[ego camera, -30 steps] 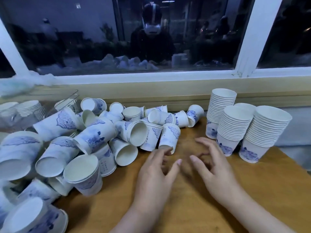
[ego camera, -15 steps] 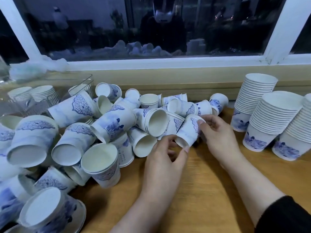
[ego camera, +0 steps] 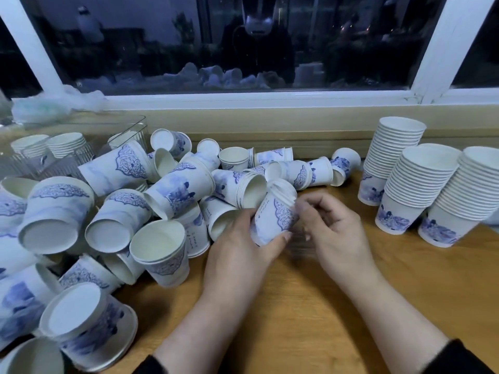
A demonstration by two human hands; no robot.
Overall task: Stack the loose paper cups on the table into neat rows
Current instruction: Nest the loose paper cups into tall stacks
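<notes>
Because thin white blue-patterned paper cup (ego camera: 275,214) crushes easily, left hand (ego camera: 243,247) cradles its wall beside the loose pile (ego camera: 135,206); right hand's (ego camera: 337,233) blurred grip is indeterminate.

Right hand's fingertips (ego camera: 302,209) motion-blurred beside cup (ego camera: 272,217)

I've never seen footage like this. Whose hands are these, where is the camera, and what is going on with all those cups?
There is no machine here: a person wears a wide-angle camera on the head, looking down at their own hands, so this is the only view. The left hand grips a blue-patterned paper cup, tilted, and the blurred right hand touches its rim side. To the left, a pile of loose cups lies tumbled on the wooden table. To the right stand three finished stacks, upright. At far left a clear container holds more stacked cups. Behind is a dark window.
</notes>
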